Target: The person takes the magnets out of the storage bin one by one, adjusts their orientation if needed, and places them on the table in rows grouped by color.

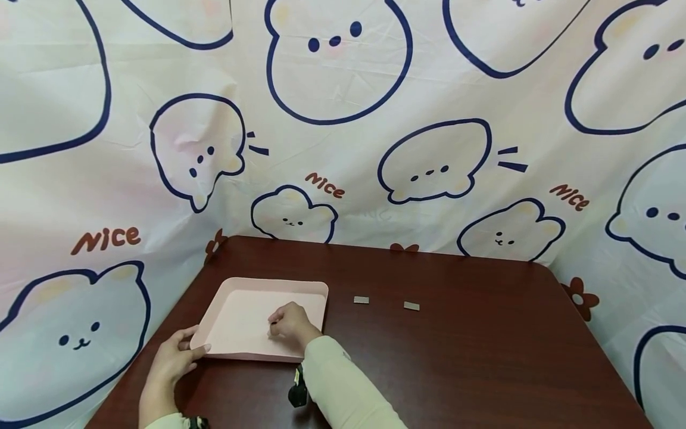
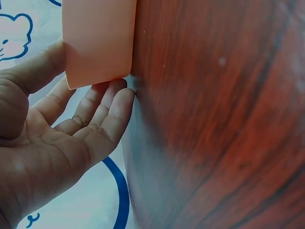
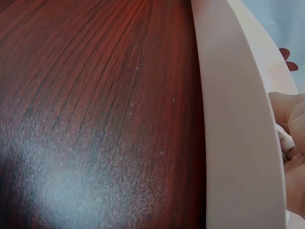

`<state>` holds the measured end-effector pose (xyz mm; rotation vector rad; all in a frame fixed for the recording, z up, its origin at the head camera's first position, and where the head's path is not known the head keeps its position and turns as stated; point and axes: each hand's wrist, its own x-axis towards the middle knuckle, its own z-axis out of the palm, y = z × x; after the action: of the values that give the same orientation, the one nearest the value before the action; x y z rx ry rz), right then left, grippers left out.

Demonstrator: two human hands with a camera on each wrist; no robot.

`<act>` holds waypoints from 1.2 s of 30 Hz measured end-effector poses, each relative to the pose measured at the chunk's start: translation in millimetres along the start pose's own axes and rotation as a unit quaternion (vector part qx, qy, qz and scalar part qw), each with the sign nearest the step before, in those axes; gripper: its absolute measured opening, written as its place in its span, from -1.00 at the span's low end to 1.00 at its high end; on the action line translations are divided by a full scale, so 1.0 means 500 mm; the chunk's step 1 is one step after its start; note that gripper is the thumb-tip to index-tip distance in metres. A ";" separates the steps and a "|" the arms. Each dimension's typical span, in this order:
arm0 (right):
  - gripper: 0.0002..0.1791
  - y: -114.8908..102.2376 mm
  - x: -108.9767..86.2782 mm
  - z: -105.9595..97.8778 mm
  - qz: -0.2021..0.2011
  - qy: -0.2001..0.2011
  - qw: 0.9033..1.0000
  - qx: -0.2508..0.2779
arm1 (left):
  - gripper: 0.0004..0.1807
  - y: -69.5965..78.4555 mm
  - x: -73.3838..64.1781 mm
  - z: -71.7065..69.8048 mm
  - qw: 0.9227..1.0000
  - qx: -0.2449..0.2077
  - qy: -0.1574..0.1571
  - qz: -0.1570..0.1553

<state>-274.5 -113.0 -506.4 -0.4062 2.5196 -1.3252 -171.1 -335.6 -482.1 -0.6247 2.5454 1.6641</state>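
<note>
A shallow pale-pink tray (image 1: 243, 316) sits on the dark wooden table, toward its left side. My left hand (image 1: 172, 360) grips the tray's near-left corner, the thumb at the rim. In the left wrist view, the fingers of the left hand (image 2: 71, 114) reach under the tray's end wall (image 2: 99, 43). Over the tray floor, my right hand (image 1: 292, 322) has its fingers curled and pinched downward, with a small dark bit at the fingertips; I cannot tell what it is. The right wrist view catches only part of the right hand (image 3: 293, 133) behind the tray's side wall (image 3: 238, 119).
Two small flat grey pieces lie to the right of the tray, a nearer-left one (image 1: 361, 300) and another (image 1: 411, 306). Cartoon-printed white cloth (image 1: 354, 149) surrounds the table (image 1: 455, 351) at the back and sides.
</note>
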 end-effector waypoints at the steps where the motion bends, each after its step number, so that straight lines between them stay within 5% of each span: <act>1: -0.82 -0.001 0.000 0.000 -0.006 0.005 1.000 -0.012 | -0.23 0.001 0.000 -0.001 1.000 0.000 0.000 0.001; 13: -0.71 0.004 -0.004 -0.001 -0.016 0.024 0.998 -0.051 | -0.23 0.002 -0.005 -0.002 1.000 0.002 -0.001 0.004; 36: -0.89 0.031 -0.001 0.001 -0.068 0.032 0.994 -0.085 | -0.24 0.001 -0.004 -0.002 1.000 -0.004 -0.001 0.002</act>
<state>-275.8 -104.5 -519.5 -0.5889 2.7117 -1.1907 -169.4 -335.9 -480.7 -0.6188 2.5396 1.6769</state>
